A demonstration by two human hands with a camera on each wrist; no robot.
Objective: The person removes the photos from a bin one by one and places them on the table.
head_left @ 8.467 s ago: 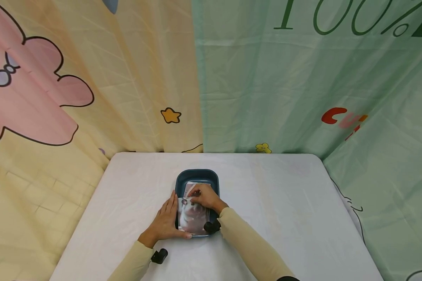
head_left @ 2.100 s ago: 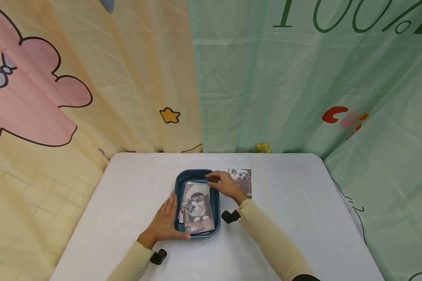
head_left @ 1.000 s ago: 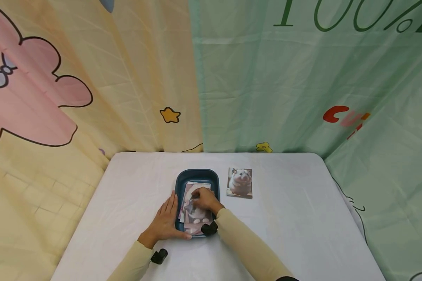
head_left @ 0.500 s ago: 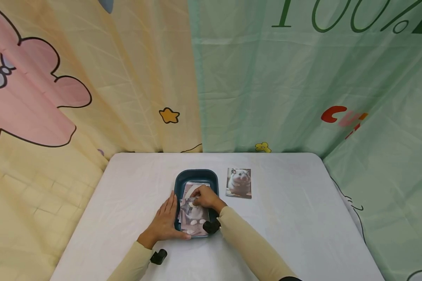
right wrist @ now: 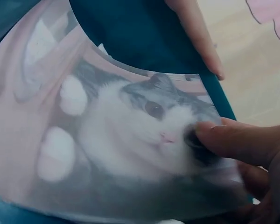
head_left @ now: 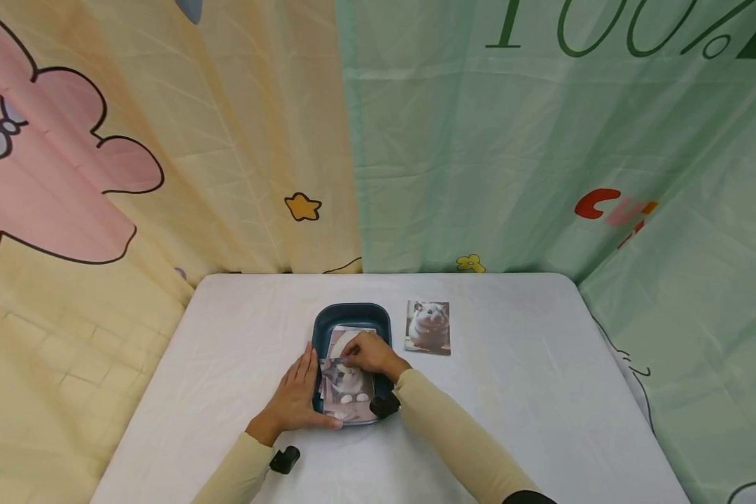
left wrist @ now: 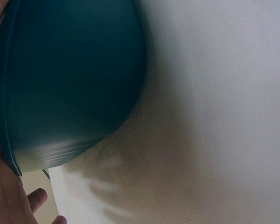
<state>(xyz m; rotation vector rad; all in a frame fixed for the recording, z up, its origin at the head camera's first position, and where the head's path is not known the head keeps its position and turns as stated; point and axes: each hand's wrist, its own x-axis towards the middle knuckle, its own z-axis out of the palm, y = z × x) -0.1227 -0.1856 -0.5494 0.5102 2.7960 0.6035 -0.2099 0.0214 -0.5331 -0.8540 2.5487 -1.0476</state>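
The right hand [head_left: 374, 355] pinches the cat card [head_left: 349, 400], bowed within the tray [head_left: 353, 309]; the left hand [head_left: 298, 397], fingers straight, rests against its side. Lifting seems the step; next calls for raising it clear.

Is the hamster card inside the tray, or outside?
Outside: the hamster card lies on the table, right of the tray, with a gap between them.

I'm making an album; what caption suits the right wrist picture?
A right hand pinches a cat photo by its edge over a dark teal tray.
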